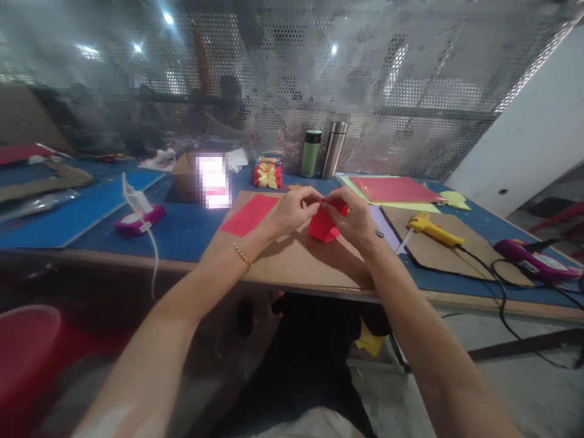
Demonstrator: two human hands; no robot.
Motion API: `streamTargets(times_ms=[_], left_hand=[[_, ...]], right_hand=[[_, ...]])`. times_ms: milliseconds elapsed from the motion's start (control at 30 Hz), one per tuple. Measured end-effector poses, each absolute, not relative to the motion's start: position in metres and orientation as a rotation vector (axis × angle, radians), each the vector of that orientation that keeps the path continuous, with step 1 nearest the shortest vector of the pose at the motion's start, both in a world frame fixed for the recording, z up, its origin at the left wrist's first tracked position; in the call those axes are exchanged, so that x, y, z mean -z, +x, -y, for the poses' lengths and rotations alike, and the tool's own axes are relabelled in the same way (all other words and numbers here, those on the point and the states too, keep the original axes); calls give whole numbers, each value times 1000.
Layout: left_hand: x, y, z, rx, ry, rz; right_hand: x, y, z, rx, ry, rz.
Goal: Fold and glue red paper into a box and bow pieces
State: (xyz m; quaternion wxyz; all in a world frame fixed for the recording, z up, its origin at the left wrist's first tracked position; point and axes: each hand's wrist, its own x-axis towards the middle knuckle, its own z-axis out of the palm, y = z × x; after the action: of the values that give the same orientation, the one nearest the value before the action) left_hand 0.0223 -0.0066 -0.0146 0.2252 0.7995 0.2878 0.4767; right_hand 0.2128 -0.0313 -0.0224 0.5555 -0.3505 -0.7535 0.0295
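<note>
Both hands meet over a cardboard sheet [292,267] at the table's front edge. My left hand [294,213] is closed in a pinch at the top of a folded red paper piece [325,226]. Beside it, my right hand [353,219] grips the same red paper from the right, its fingertips close to the left ones. The paper's lower part shows beneath the hands; its upper part is partly hidden by the fingers. A flat red paper sheet [250,215] lies on the cardboard, left of my left hand.
Right of the cardboard, a yellow glue gun [435,230] rests on another cardboard piece [469,264], its cord trailing off. Behind stand a green tumbler [311,155], a steel flask [334,151] and a small red decorated box [268,171]. A lit phone [213,180] leans against a box [185,176].
</note>
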Motion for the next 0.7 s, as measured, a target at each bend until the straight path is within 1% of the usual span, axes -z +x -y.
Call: streamTargets(times_ms=[467,700], left_hand=[[18,25,5,-1381,2049,-757],[19,26,5,-1407,2050,-777]], right_hand=[[23,209,30,-4,-834,1727],[23,208,32,-52,-828,1737]])
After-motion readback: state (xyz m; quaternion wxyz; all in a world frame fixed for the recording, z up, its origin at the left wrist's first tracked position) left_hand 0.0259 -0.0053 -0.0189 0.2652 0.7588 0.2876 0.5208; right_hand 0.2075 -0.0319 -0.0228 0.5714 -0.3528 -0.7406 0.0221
